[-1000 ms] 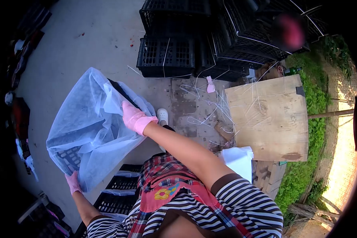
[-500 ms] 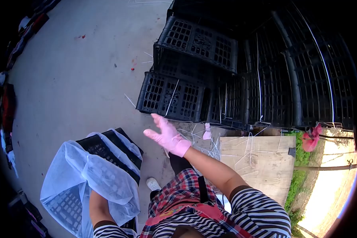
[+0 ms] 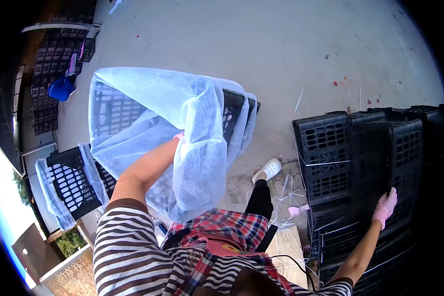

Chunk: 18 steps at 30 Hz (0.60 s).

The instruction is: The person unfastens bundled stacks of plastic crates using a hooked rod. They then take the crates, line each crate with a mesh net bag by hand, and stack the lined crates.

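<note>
My left hand (image 3: 179, 136), in a pink glove, reaches into a black plastic crate (image 3: 116, 111) lined and draped with thin white fabric (image 3: 200, 148). Only a bit of the glove shows; the fabric hides the fingers. The crate is tilted in front of me, its opening facing my left arm. At the right, my right hand (image 3: 385, 207), also pink-gloved, is closed on the edge of a black plastic crate (image 3: 404, 158) in the stack. Beside it stands another black crate (image 3: 325, 145) with a white strap round it.
Another fabric-draped crate (image 3: 71, 182) is at the left. Further back, a person in blue (image 3: 61, 89) is near stacked crates (image 3: 47, 81). Loose white straps (image 3: 288, 190) lie near my white shoe (image 3: 267, 169), beside a wooden board (image 3: 283, 246).
My view has turned left. My right hand, spread in the air before, is now at the crate stack. My left hand remains in the fabric-lined crate, which appears larger in view.
</note>
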Available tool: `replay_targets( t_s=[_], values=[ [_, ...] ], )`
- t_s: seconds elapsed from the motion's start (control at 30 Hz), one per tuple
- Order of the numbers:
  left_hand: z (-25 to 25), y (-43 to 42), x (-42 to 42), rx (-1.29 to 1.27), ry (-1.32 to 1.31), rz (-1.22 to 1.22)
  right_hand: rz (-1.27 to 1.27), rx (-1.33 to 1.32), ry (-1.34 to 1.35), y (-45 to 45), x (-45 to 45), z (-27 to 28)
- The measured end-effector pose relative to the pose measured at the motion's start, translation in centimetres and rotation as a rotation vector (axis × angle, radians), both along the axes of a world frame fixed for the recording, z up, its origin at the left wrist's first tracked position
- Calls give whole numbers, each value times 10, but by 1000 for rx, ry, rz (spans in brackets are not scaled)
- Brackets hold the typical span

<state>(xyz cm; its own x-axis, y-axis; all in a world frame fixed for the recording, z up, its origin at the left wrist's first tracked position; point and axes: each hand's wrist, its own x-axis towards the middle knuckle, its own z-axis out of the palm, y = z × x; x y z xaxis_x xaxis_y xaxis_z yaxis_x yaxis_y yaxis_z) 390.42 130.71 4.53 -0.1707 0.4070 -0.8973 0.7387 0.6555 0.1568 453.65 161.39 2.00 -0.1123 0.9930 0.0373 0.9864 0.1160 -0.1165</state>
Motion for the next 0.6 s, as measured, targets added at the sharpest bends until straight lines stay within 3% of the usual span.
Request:
replay_targets(
  t_s=[0.07,0.17,0.2,0.33,0.4,0.43,0.5,0.53,0.57,0.6],
  values=[
    [-1,7,0,27,-27,14,88,60,-184,-2,-18,42],
    [-1,21,2,88,-85,26,81,169,55,7,-47,114],
    [6,19,-2,120,-118,61,22,61,99,9,-57,142],
    [75,-32,-29,274,-328,316,122,152,254,-24,-74,234],
    [100,-44,-52,198,86,-263,73,227,360,-62,-98,290],
    [101,-79,-62,329,296,-244,62,260,392,-78,-100,318],
    [57,-132,-76,114,218,-213,93,300,587,-114,-115,385],
    [36,-146,-81,157,211,-213,109,309,675,-137,-128,423],
    [28,-148,-85,148,106,-286,151,358,696,-167,-154,463],
    [57,-139,-86,136,9,-330,166,401,627,-195,-181,497]
  ],
)
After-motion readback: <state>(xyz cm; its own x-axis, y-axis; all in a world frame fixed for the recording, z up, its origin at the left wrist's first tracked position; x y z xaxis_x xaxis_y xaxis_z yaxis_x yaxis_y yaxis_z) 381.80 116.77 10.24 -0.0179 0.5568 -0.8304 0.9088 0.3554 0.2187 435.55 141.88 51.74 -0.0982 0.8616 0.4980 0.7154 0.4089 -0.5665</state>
